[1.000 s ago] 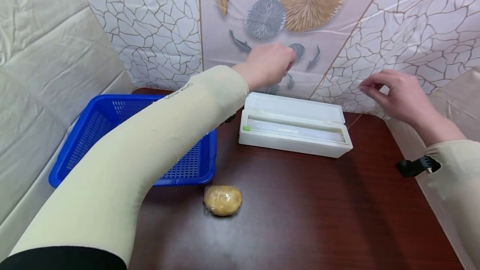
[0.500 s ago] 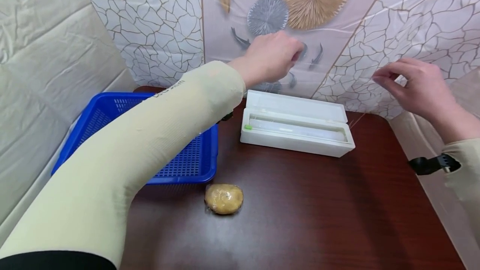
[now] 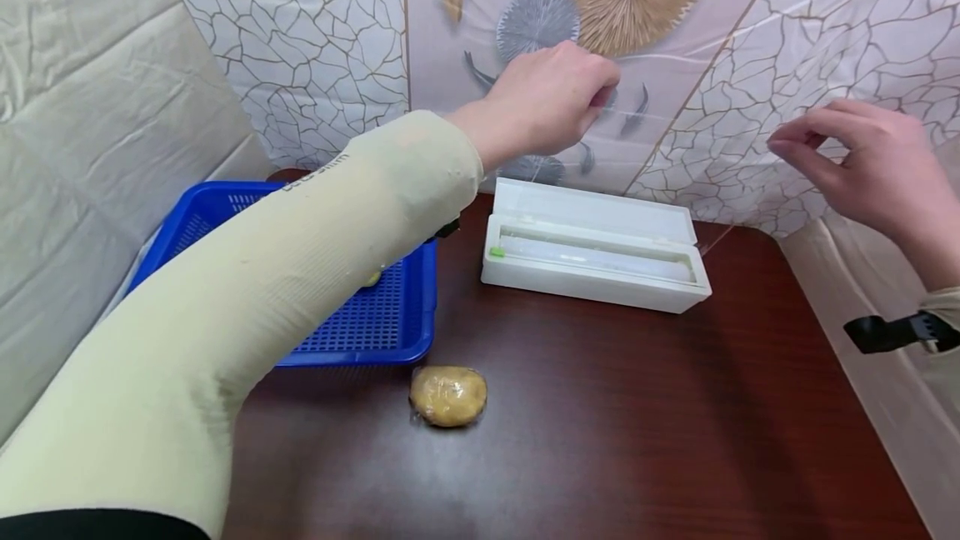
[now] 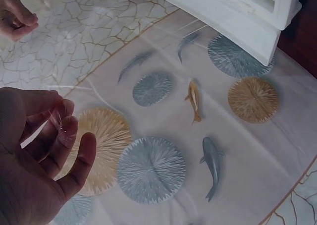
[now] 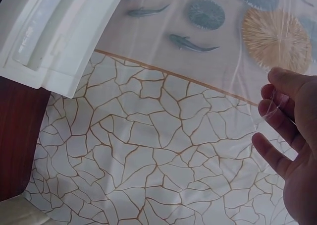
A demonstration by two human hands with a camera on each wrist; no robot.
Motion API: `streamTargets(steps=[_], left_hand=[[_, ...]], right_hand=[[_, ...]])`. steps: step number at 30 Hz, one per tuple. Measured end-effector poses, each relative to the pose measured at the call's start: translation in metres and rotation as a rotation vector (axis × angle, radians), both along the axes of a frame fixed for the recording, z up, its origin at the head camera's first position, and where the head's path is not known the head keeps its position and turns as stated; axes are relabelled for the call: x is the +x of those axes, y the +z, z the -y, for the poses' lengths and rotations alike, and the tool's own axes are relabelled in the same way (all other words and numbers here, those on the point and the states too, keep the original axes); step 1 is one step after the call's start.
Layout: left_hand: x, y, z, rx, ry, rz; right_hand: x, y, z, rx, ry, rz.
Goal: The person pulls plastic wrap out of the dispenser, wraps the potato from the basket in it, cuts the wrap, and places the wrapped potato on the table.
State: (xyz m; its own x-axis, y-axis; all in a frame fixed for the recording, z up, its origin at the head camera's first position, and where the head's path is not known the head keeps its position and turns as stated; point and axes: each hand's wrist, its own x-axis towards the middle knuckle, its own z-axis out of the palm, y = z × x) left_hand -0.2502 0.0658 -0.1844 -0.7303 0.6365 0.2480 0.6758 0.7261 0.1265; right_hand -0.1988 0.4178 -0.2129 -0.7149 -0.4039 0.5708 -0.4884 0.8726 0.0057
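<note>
Far left, blue basket (image 3: 428, 298) on the counter (image 3: 592, 423), partly hidden by the sleeve (image 3: 300, 265); inside it a yellow thing (image 3: 372, 278), too covered for me to name; just off its near right corner, a rounded yellow-brown lump (image 3: 448, 397) in clear wrap, untouched; left hand (image 3: 543, 98) raised above the box, thumb and fingers pinched together on clear film (image 3: 652, 116); white box (image 3: 596, 294) below it, lid tipped back, pale roll (image 3: 592, 259) lying in the trough; film edges rise faintly from box to hands; right hand (image 3: 873, 161) well apart, raised, its fingers likewise clamped on the film; I judge the step in hand to be drawing out a length of film; next move, as I read it, calls for level hands and even tension, then parting the sheet at the box; slack could let it cling to itself.
</note>
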Motion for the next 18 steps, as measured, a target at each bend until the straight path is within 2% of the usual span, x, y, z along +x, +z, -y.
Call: streamTargets(steps=[11,18], left_hand=[[0.007,0.005,0.001,0.054,-0.013,-0.05],[0.012,0.007,0.004,0.086,-0.028,-0.112]], right_hand=[[0.009,0.007,0.0,-0.06,0.037,-0.085],[0.015,0.011,0.004,-0.103,0.03,-0.08]])
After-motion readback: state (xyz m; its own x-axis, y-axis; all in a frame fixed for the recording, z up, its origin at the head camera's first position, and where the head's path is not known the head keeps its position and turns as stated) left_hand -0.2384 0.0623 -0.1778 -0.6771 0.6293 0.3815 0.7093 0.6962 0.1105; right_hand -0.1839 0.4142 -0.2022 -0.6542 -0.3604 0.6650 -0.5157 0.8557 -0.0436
